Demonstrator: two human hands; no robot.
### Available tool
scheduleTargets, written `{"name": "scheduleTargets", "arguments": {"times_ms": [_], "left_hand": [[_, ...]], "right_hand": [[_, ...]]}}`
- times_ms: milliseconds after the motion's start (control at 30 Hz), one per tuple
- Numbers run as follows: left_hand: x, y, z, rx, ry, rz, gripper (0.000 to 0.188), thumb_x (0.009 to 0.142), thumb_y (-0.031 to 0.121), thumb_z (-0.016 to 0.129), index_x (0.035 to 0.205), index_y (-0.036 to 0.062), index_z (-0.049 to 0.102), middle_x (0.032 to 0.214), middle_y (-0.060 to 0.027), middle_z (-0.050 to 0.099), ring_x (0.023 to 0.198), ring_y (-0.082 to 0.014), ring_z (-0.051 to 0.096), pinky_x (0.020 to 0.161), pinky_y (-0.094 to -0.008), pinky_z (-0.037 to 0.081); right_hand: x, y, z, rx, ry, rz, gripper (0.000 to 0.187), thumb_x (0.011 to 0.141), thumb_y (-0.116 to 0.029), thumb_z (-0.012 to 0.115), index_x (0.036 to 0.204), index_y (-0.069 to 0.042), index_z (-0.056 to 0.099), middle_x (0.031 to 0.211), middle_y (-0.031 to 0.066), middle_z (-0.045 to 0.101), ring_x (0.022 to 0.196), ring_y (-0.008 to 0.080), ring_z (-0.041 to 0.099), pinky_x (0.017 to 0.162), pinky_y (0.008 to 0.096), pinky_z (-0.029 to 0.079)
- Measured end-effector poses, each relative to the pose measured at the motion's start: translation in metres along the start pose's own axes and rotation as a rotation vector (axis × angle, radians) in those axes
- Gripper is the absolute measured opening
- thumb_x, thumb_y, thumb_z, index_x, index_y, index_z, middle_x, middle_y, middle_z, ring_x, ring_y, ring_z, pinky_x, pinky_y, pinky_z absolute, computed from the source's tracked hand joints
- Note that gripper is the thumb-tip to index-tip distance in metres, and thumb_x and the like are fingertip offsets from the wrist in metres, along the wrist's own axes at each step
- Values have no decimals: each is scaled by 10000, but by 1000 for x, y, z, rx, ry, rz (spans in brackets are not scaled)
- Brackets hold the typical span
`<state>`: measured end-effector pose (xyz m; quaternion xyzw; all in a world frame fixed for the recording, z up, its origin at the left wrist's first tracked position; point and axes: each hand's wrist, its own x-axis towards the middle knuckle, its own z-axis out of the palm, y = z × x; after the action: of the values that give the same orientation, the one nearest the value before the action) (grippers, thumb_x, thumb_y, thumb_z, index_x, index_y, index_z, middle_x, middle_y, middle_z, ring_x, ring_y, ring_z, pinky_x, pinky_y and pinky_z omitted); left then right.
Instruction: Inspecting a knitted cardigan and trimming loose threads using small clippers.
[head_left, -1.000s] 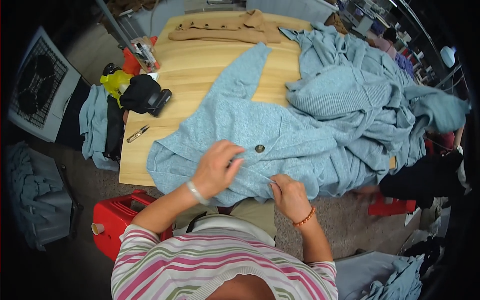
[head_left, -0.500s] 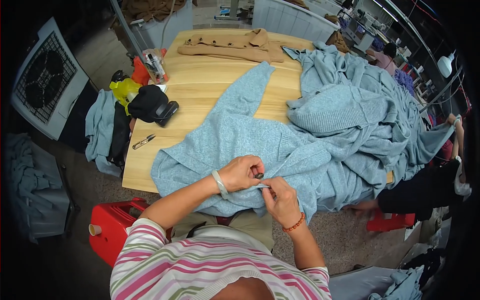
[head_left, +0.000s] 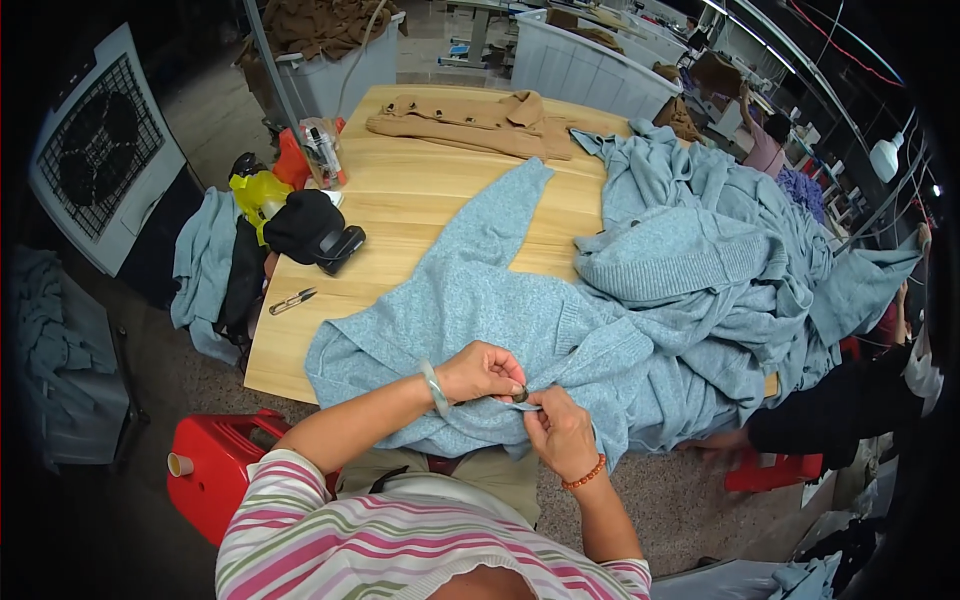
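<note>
A light blue knitted cardigan (head_left: 480, 290) lies spread over the near side of the wooden table, one sleeve stretched away from me. My left hand (head_left: 484, 373), with a pale bangle at the wrist, pinches a dark round button (head_left: 520, 395) at the garment's near edge. Close beside it, my right hand (head_left: 562, 428), wearing a beaded bracelet, is closed on the knit edge of the cardigan. The fingertips of both hands almost meet at the button. How the button sits in the cloth is hidden by the fingers.
Thread snips (head_left: 293, 301) lie on the table (head_left: 375, 240) at left, near a black cap (head_left: 300, 222). A brown folded cardigan (head_left: 465, 122) is at the far edge. More blue knitwear (head_left: 700, 250) is heaped at right, where another person handles a piece. A red stool (head_left: 215, 465) stands lower left.
The view has tilted up slightly. My left fingers have shifted onto the button, while my right hand keeps its pinch. At far right, the other person's blue garment has been lifted and spread.
</note>
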<state>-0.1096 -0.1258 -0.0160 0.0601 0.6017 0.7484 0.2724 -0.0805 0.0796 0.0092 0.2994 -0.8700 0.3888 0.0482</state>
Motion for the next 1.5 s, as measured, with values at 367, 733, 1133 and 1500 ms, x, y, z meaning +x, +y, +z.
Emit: {"name": "scheduleTargets", "arguments": {"times_ms": [367,733,1133,1500], "left_hand": [[-1,-3,17,63,149,137,128,808,13,706,905,-42,641,859,-87,674,788,-113,650,728,-220,535],[-26,1,25,710,156,384,322,787,152,689,1061,-7,630,999,-172,644,929,-312,630,807,-374,509],[-23,-3,15,757,175,349,150,820,131,618,925,41,675,825,-139,614,788,-348,597,688,-398,477],[26,68,-64,769,503,366,945,807,173,677,1493,71,34,766,-83,617,682,-203,606,665,-335,503]], "right_hand": [[-3,-6,6,-18,145,-4,351,780,-5,671,1116,-14,568,788,122,601,552,217,604,509,335,493],[2,-2,-2,60,-112,176,282,812,-67,639,1075,19,588,854,184,584,716,365,608,616,427,503],[2,15,4,114,-36,-4,195,766,70,603,951,31,650,755,153,592,694,313,604,635,370,483],[2,16,10,198,-76,114,107,819,-84,673,845,16,644,686,111,571,509,178,495,492,303,395]]}}
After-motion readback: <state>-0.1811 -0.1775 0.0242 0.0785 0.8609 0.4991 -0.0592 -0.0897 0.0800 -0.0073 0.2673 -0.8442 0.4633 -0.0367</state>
